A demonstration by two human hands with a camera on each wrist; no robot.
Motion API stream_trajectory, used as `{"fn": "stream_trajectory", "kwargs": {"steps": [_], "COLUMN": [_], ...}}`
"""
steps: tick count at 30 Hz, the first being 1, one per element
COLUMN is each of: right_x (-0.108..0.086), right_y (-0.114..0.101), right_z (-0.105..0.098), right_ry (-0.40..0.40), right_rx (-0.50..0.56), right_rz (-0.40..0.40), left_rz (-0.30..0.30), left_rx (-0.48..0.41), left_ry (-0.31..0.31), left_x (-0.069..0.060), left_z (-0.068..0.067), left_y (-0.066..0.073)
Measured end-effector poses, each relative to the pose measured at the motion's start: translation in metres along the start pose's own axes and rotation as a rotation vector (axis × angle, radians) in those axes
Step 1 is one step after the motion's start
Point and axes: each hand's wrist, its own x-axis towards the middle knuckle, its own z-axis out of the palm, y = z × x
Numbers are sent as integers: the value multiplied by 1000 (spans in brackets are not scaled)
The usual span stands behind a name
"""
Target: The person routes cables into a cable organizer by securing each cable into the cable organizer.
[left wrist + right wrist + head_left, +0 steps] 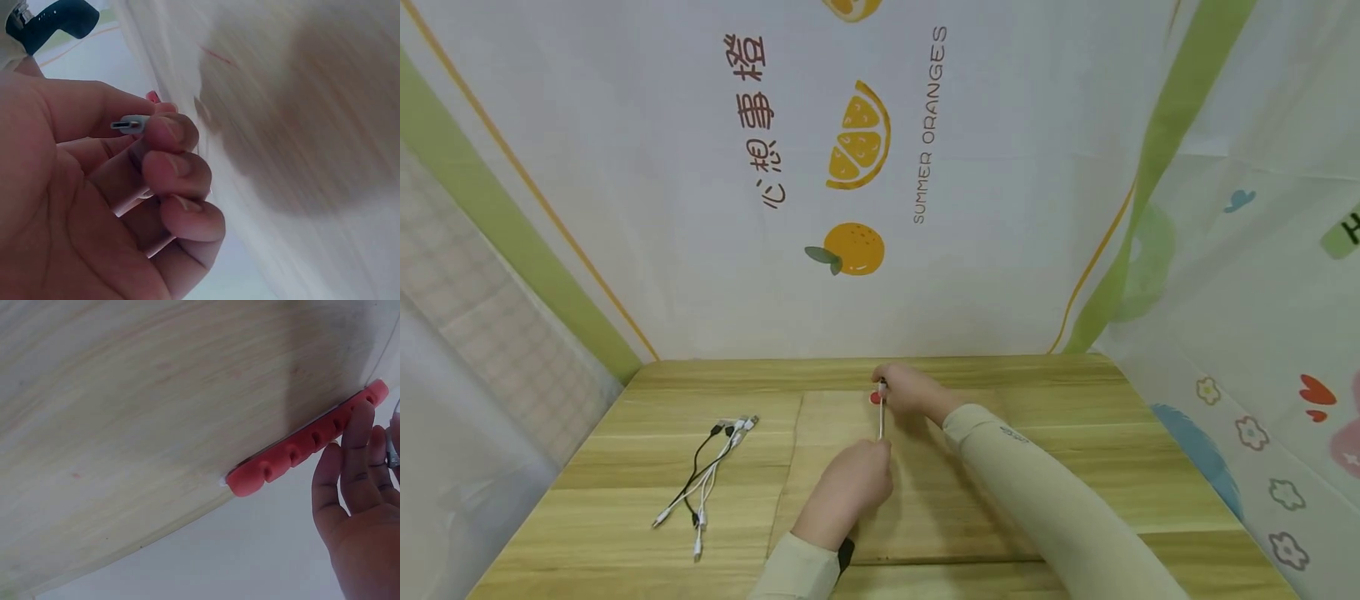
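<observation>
A short white charging cable point(882, 422) is stretched between the two hands. My left hand point(852, 482) pinches its near end between thumb and forefinger; the small flat connector point(129, 125) pokes out in the left wrist view. Farther off, my right hand point(908, 390) holds the cable's other end, with a connector point(393, 456) partly showing at the right edge of the right wrist view. Beside the right fingers, a red slotted cable holder strip point(292, 453) is fixed on the wooden surface. The right fingertips touch or nearly touch it. Only a bit of the strip shows in the head view.
Several white and black cables point(706, 482) lie in a loose bundle on the left of the wooden table point(1075, 467). A thin wooden board point(958, 521) lies under the hands. A printed curtain point(1000, 275) hangs behind the table.
</observation>
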Motion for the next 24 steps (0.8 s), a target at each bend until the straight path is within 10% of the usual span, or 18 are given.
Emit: {"fn": "stream_trajectory", "kwargs": {"steps": [24], "right_x": [21], "right_y": [13], "right_z": [8], "right_ry": [79], "right_rx": [16], "right_rz": [138], "left_rz": [-37], "left_rx": [75], "left_ry": [-39], "left_x": [25], "left_z": [7], "left_y": [10]}}
